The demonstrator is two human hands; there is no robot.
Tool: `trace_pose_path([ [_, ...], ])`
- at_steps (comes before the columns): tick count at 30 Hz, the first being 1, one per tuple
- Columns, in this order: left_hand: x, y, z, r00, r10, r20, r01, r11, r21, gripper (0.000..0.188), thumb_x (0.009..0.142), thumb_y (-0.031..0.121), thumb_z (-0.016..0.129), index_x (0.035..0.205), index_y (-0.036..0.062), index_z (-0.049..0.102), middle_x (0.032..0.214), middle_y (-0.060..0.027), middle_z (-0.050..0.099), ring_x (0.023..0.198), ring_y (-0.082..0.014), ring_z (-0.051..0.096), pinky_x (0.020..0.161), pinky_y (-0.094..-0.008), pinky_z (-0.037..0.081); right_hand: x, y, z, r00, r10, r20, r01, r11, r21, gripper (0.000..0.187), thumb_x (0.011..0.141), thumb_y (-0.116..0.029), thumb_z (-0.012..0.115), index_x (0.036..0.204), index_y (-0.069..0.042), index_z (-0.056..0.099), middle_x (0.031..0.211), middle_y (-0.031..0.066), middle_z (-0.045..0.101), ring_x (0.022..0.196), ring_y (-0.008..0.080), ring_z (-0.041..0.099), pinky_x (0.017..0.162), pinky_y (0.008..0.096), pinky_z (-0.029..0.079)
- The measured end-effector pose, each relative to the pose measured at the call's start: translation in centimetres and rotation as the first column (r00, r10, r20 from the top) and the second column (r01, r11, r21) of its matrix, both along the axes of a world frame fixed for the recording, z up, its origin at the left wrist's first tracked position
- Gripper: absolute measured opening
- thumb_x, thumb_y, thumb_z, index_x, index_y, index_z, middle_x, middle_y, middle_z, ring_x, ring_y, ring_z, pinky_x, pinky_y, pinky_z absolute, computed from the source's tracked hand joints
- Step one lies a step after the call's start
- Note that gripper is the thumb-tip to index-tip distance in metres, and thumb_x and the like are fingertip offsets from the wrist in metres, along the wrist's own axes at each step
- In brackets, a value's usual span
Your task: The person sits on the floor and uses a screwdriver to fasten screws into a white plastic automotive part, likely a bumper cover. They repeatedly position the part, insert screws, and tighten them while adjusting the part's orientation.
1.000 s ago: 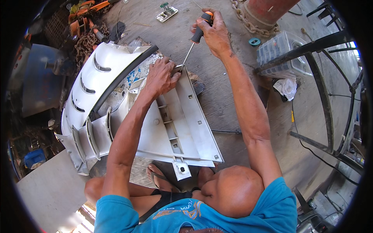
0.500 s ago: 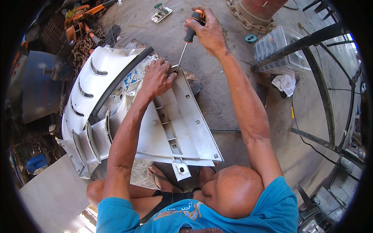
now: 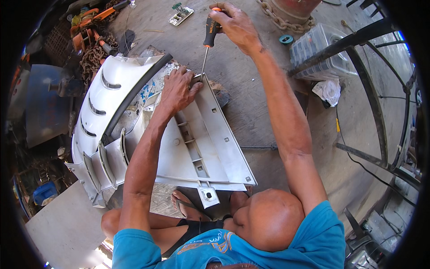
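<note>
A large white plastic vehicle panel point(image 3: 224, 148) lies before me, its ribbed inner side facing up. At its far corner my left hand point(image 3: 179, 89) grips the edge, fingers bent over it and thumb on the near side. My right hand point(image 3: 235, 24) is closed at the top end of a screwdriver point(image 3: 210, 33) with a black and orange handle. The metal shaft points down, and its tip meets the panel's far corner beside my left thumb. Whether a screw sits under the tip is too small to tell. A curved, slotted white section point(image 3: 101, 96) with a black edge strip joins at the left.
Rusty chains and orange tools point(image 3: 92, 42) are heaped at the far left. A small circuit board point(image 3: 181, 16) lies on the concrete ahead. To the right stand a clear plastic organizer box point(image 3: 309, 51) and a black metal frame point(image 3: 369, 103). A thick chain point(image 3: 286, 20) circles a red cylinder's base.
My right hand has moved slightly left and its fingers now sit higher on the screwdriver's handle, baring more of it. The shaft stands more upright. My left hand keeps its hold.
</note>
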State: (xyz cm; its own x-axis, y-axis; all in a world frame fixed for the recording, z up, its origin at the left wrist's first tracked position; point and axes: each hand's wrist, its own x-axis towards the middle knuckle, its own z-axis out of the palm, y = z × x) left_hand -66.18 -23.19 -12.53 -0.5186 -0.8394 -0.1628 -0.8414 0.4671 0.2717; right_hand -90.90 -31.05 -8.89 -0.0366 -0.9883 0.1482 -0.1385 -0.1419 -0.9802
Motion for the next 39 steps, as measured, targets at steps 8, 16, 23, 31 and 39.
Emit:
trace_pose_path([
  [8, -0.4, 0.1, -0.3, 0.999, -0.041, 0.005, 0.041, 0.997, -0.061, 0.041, 0.101, 0.043, 0.062, 0.114, 0.0047, 0.068, 0.116, -0.0152, 0.058, 0.115, -0.0328, 0.054, 0.097, -0.0530, 0.040, 0.5, -0.3, -1.2, 0.984, 0.012, 0.179, 0.032, 0.971, -0.237, 0.039, 0.090, -0.025, 0.079, 0.120, -0.003, 0.067, 0.090, 0.0040, 0.065, 0.083, 0.0130, 0.063, 0.076, 0.0307, 0.053],
  [16, -0.7, 0.3, -0.3, 0.999, -0.028, 0.016, 0.029, 0.996, -0.083, 0.040, 0.101, 0.043, 0.062, 0.109, 0.0043, 0.068, 0.115, -0.0152, 0.057, 0.112, -0.0328, 0.054, 0.096, -0.0536, 0.040, 1.3, 0.1, 1.1, 0.996, 0.062, 0.061, -0.059, 0.996, -0.062, 0.042, 0.092, -0.023, 0.075, 0.126, -0.001, 0.063, 0.099, 0.0077, 0.068, 0.089, 0.0159, 0.065, 0.080, 0.0325, 0.054],
  [23, -0.1, 0.9, -0.6, 1.000, -0.004, -0.013, 0.002, 0.985, -0.172, 0.045, 0.100, 0.046, 0.064, 0.098, 0.0017, 0.067, 0.104, -0.0162, 0.057, 0.105, -0.0351, 0.054, 0.091, -0.0507, 0.040, 3.0, 1.2, 4.9, 0.958, 0.079, -0.276, -0.049, 0.992, 0.116, 0.045, 0.094, -0.025, 0.073, 0.131, -0.004, 0.061, 0.101, 0.0092, 0.069, 0.087, 0.0152, 0.066, 0.074, 0.0332, 0.055],
  [31, -1.5, 0.8, -1.0, 0.999, 0.023, 0.040, -0.016, 0.987, -0.160, 0.043, 0.098, 0.047, 0.065, 0.102, 0.0046, 0.070, 0.111, -0.0148, 0.059, 0.109, -0.0313, 0.056, 0.092, -0.0511, 0.040, 2.4, -2.2, -1.4, 0.994, 0.056, 0.089, -0.047, 0.994, -0.098, 0.040, 0.090, -0.027, 0.079, 0.119, -0.005, 0.063, 0.092, 0.0052, 0.065, 0.083, 0.0131, 0.061, 0.073, 0.0336, 0.053],
  [39, -1.4, 0.8, -1.2, 0.999, 0.029, 0.019, -0.024, 0.976, -0.218, 0.049, 0.096, 0.053, 0.065, 0.095, 0.0036, 0.071, 0.102, -0.0141, 0.061, 0.103, -0.0315, 0.056, 0.089, -0.0500, 0.039, 2.9, -1.4, -0.2, 0.983, 0.168, 0.072, -0.158, 0.979, -0.128, 0.039, 0.092, -0.019, 0.075, 0.125, -0.005, 0.059, 0.098, 0.0048, 0.065, 0.084, 0.0131, 0.061, 0.075, 0.0333, 0.053],
])
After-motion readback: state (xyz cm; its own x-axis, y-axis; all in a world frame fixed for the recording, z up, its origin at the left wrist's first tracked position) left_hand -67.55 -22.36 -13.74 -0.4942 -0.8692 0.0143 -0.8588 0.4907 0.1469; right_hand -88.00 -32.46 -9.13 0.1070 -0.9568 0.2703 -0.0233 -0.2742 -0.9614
